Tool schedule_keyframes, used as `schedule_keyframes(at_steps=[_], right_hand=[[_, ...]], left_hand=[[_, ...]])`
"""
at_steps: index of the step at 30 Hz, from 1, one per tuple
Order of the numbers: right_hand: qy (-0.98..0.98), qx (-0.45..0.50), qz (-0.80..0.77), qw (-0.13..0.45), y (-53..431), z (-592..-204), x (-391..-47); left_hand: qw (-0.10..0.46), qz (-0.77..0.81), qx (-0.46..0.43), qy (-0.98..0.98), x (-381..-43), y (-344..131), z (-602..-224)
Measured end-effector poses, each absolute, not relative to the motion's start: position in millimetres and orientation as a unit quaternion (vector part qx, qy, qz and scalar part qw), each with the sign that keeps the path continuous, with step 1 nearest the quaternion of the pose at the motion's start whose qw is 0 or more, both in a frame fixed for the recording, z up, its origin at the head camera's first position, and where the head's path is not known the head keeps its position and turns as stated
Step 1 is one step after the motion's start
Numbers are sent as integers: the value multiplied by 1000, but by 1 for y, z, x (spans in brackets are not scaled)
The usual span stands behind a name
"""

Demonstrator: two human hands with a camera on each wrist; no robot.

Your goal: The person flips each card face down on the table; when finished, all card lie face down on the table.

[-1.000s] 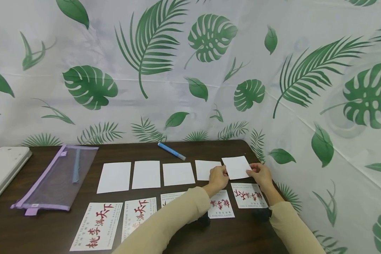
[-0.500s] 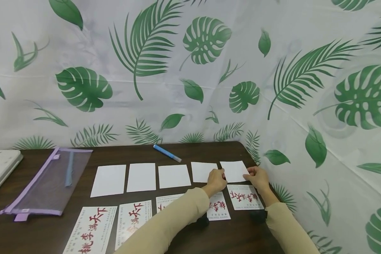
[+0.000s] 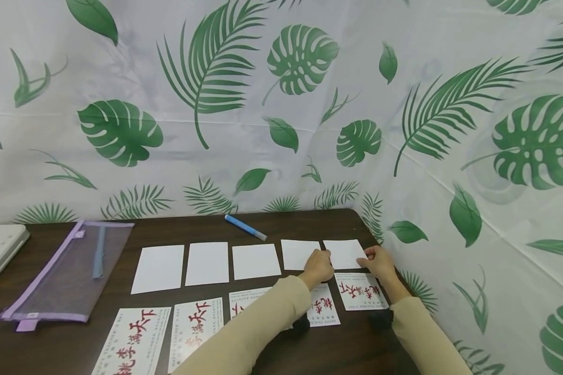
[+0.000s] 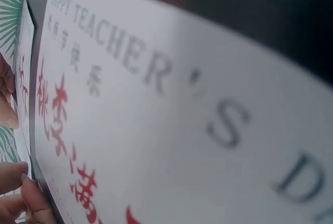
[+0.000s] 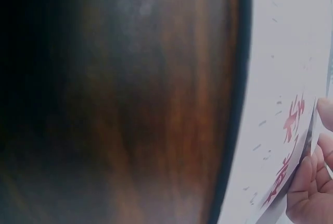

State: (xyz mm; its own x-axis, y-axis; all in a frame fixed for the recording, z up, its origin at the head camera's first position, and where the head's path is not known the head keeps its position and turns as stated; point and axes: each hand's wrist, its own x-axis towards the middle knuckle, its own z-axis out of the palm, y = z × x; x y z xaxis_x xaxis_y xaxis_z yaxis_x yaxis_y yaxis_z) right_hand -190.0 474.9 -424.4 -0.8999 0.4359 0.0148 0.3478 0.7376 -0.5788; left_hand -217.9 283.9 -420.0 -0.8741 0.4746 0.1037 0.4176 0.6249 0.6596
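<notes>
A blank white card lies at the right end of a row of blank cards in the head view. The right hand pinches its right edge between thumb and fingers. At the lower left corner of that card, the left hand has its fingers curled, with thumb and fingertip meeting at the edge. Just below it is a printed card with red characters. In the left wrist view, another printed card fills most of the picture, the left hand at its lower left. The right hand shows at the right wrist view's edge.
Several blank cards continue leftward, with printed cards in a nearer row. A blue pen lies behind them on the dark wooden table. Left are a purple mesh pouch and a white device. Leaf-patterned cloth hangs behind and right.
The hands have turned the white card from a slight tilt to nearly in line with its row and brought it a little lower. The head view has shifted slightly right.
</notes>
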Motion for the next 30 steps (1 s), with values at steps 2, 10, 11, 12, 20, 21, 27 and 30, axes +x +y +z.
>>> schedule_keyframes(at_steps=[2,10,11,12,20,21,27,30], right_hand=[[-931,-211,288,71,475,-423,-191],[-937,-212,271,59,473,-420,-192],[-938,-211,271,58,473,-420,-192],[-938,-210,270,58,472,-420,-192],[-937,-210,274,47,473,-422,-191],[-937,-210,275,46,474,-421,-191],[-924,-213,316,46,477,-416,-189],[-915,-216,330,79,476,-411,-189]], left_hand=[[41,353,248,901,-218,284,-419],[44,356,252,899,-216,279,-418],[44,357,252,898,-216,279,-418],[42,360,253,897,-216,278,-419],[59,425,233,873,-216,277,-420],[67,443,226,865,-216,276,-419],[111,564,200,793,-215,259,-400],[137,607,195,758,-221,239,-387]])
